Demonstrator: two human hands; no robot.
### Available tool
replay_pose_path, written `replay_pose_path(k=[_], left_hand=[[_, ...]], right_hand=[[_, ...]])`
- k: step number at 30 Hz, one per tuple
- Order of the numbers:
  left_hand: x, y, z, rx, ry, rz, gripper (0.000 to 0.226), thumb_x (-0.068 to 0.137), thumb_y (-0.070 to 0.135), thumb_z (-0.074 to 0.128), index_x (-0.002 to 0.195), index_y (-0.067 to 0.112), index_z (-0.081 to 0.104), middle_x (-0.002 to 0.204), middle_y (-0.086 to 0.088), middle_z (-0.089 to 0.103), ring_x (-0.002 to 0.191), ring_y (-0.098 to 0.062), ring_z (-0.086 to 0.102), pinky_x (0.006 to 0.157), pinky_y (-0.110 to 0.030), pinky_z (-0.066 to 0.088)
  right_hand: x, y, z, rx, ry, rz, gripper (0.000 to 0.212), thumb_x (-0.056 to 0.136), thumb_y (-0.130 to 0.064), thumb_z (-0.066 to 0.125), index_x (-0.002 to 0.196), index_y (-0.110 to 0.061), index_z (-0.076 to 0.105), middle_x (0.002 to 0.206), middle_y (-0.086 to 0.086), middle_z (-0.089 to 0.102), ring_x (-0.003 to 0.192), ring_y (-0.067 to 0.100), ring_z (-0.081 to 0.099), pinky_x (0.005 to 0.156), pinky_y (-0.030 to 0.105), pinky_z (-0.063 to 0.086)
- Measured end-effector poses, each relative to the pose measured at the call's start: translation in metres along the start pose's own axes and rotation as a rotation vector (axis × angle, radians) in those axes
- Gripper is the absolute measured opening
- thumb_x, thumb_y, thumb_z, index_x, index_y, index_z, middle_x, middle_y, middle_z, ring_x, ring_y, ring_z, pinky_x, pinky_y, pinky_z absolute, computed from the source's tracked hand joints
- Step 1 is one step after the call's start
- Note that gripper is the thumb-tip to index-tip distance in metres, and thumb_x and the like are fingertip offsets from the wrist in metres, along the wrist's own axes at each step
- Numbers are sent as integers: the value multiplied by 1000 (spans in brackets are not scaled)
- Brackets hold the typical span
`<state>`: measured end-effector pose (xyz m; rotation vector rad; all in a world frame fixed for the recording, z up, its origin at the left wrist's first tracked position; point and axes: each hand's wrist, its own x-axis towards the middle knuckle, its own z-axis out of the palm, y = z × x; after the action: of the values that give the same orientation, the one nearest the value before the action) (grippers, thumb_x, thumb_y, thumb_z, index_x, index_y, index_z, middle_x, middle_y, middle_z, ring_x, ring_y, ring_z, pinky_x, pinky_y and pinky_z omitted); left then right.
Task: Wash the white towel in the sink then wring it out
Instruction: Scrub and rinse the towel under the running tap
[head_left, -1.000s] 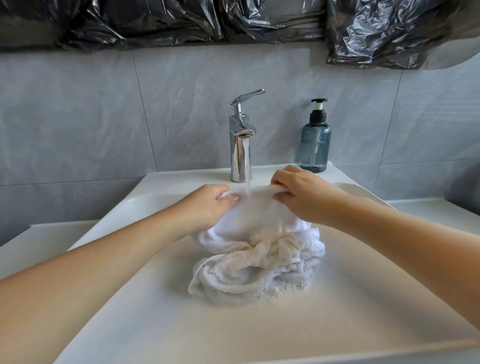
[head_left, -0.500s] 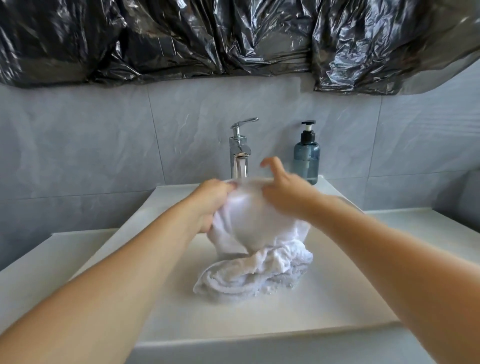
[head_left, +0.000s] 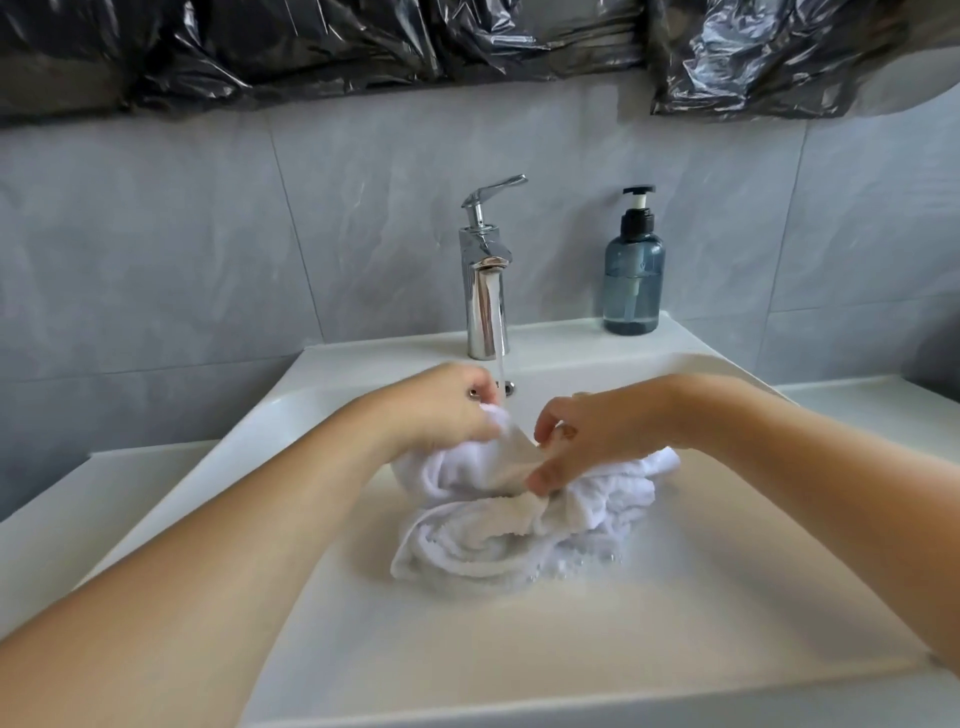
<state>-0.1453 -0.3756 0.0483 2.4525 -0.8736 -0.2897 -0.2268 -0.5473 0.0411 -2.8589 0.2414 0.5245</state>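
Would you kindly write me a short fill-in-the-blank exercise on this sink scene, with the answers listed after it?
1. Both hands, left and right, grip the white ____ in the sink.
2. Water runs from the chrome ____ onto the cloth.
3. The blue soap bottle stands to the ____ of the tap.
4. Crumpled ____ plastic sheeting hangs above the tiled wall.

Missing words: towel; faucet; right; black

Left hand (head_left: 441, 410) and right hand (head_left: 592, 441) both clench, fingers curled.
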Motion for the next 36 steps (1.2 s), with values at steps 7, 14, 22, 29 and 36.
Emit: replay_pose_path(k=[7, 14, 22, 29, 36], left_hand=[[8, -4, 1, -287, 250, 112, 18, 97, 36, 59, 92, 22, 69, 91, 7, 67, 85, -12, 58, 72, -24, 41], [0, 6, 41, 126, -167, 105, 23, 80, 39, 55, 101, 32, 61, 104, 1, 69, 96, -20, 66, 81, -34, 56], [3, -4, 28, 238, 33, -11, 24, 98, 13, 42, 87, 7, 62, 89, -11, 61, 74, -26, 56, 61, -28, 38], [-4, -1, 31, 102, -244, 14, 22, 87, 37, 66, 89, 15, 64, 85, 0, 65, 73, -17, 60, 64, -29, 48], [0, -8, 45, 412, 9, 26, 5, 86, 17, 52, 85, 19, 47, 91, -3, 60, 82, -25, 55, 62, -33, 41]], right_hand=[[0, -5, -4, -17, 275, -131, 29, 93, -43, 55, 76, -23, 41, 78, -5, 46, 69, 16, 42, 60, 28, 33], [5, 10, -5, -11, 416, 4, 27, 101, -19, 35, 123, -18, 51, 113, 5, 58, 90, 22, 50, 72, 30, 38], [0, -7, 9, -116, -15, 40, 39, 95, -54, 47, 121, -25, 46, 111, 1, 61, 98, 22, 59, 74, 30, 43], [13, -5, 20, -228, 51, 4, 31, 104, -30, 32, 112, -9, 52, 93, 1, 55, 89, 25, 54, 75, 33, 43], [-11, -15, 47, -240, 167, -118, 29, 102, -20, 39, 120, -4, 56, 108, 15, 58, 85, 26, 51, 72, 33, 43]])
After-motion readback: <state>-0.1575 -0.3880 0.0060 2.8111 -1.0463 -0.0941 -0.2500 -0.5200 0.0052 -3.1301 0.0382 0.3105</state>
